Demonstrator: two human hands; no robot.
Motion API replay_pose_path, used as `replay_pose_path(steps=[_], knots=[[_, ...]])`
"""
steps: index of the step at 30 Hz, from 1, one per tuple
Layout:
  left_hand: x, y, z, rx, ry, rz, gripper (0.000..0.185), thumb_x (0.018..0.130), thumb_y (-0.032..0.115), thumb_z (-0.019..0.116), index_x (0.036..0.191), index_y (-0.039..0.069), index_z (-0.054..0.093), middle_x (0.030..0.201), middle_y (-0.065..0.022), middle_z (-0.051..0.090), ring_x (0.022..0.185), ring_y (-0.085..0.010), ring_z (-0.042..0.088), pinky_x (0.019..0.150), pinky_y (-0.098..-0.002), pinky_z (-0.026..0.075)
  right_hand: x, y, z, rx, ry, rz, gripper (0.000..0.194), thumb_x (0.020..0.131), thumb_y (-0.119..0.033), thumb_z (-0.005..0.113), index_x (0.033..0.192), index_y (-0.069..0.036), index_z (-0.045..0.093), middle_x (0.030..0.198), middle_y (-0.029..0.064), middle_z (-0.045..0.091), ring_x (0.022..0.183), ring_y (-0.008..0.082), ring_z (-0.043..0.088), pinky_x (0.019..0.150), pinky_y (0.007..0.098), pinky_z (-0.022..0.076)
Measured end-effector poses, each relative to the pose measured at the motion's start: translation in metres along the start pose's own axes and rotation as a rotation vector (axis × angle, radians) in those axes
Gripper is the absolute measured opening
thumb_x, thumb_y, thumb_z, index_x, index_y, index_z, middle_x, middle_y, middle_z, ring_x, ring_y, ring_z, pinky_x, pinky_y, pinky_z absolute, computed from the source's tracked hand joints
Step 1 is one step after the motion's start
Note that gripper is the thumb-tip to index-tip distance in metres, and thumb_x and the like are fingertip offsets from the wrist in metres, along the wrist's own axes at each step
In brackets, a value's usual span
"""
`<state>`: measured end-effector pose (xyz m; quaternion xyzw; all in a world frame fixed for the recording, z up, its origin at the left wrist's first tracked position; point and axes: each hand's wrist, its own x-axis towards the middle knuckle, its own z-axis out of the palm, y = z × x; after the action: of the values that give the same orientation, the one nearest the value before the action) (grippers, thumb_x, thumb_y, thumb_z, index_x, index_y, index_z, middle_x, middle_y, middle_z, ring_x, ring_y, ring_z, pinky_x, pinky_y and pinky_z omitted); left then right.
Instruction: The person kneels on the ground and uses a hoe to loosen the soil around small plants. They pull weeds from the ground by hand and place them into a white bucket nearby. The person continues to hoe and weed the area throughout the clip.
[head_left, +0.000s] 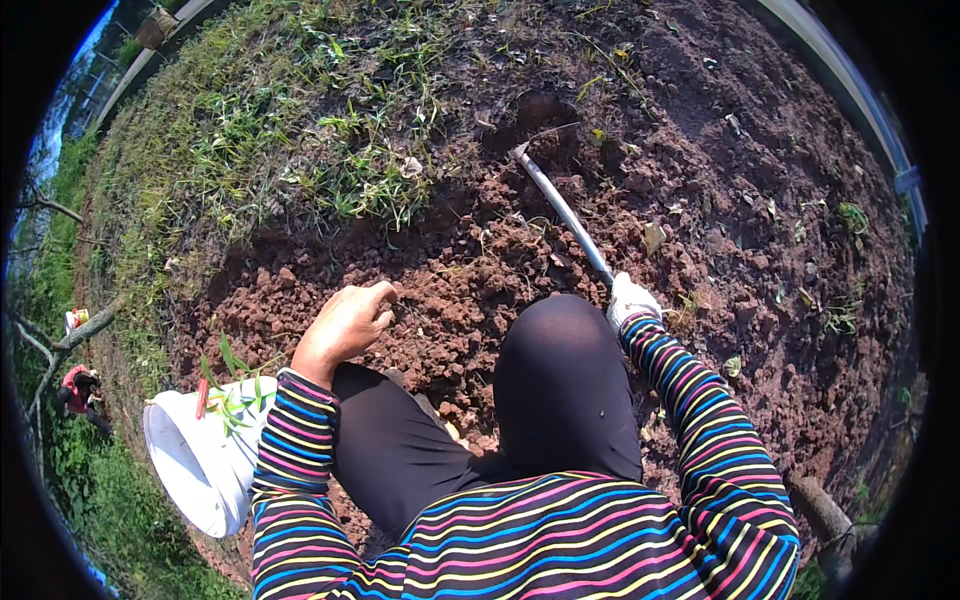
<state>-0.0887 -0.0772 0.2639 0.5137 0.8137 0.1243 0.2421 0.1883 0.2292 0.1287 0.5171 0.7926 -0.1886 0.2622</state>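
Note:
My right hand, in a white glove, grips the grey handle of a hand hoe. The hoe's thin blade rests at a dark hollow in the reddish soil, by the edge of the weeds. Bare and ungloved, my left hand hovers above the broken clods near my left knee. Its fingers curl loosely and I see nothing in them. Green weeds grow beyond the loosened earth.
A white plastic bucket lies tipped on its side by my left forearm, with a leafy green sprig against it. A tree branch and another person are at far left. A thick branch lies at lower right.

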Motion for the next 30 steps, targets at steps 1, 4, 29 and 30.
replay_pose_path(steps=[1, 4, 29, 30], knots=[[-0.004, 0.001, -0.002, 0.001, -0.008, -0.011, 0.021, 0.085, 0.012, 0.062, 0.104, 0.003, 0.06, 0.081, -0.0204, 0.066, 0.078, -0.0361, 0.065, 0.071, -0.0431, 0.05, -0.031, -0.005, 0.006, 0.018, -0.023, -0.055, 0.04, 0.091, -0.026, 0.052, 0.124, -0.005, 0.047, 0.11, 0.0238, 0.064, 0.104, 0.0378, 0.063, 0.089, 0.0472, 0.0494], [-0.013, -0.001, -0.002, 0.009, -0.027, -0.038, 0.021, 0.084, 0.01, 0.062, 0.104, 0.003, 0.06, 0.083, -0.0204, 0.066, 0.081, -0.0362, 0.065, 0.071, -0.0431, 0.05, -0.072, 0.013, 0.015, 0.254, -0.015, -0.139, 0.041, 0.079, -0.03, 0.062, 0.11, -0.005, 0.05, 0.099, 0.0208, 0.064, 0.096, 0.0368, 0.063, 0.084, 0.0455, 0.0497], [-0.001, -0.003, -0.005, -0.003, -0.048, -0.037, 0.02, 0.085, 0.01, 0.061, 0.103, 0.003, 0.06, 0.085, -0.0209, 0.066, 0.081, -0.0374, 0.065, 0.072, -0.0424, 0.051, -0.131, 0.034, 0.01, 0.478, 0.042, -0.401, 0.041, 0.081, -0.044, 0.064, 0.098, -0.007, 0.057, 0.088, 0.019, 0.064, 0.085, 0.0349, 0.063, 0.075, 0.0421, 0.0489], [-0.001, -0.002, -0.005, -0.009, -0.042, -0.037, 0.019, 0.085, 0.01, 0.061, 0.103, 0.003, 0.06, 0.085, -0.0208, 0.066, 0.081, -0.0373, 0.065, 0.072, -0.0423, 0.051, -0.133, 0.026, -0.007, 0.463, 0.031, -0.3, 0.037, 0.078, -0.038, 0.066, 0.097, -0.007, 0.058, 0.086, 0.0168, 0.063, 0.081, 0.0323, 0.063, 0.073, 0.0405, 0.049]])
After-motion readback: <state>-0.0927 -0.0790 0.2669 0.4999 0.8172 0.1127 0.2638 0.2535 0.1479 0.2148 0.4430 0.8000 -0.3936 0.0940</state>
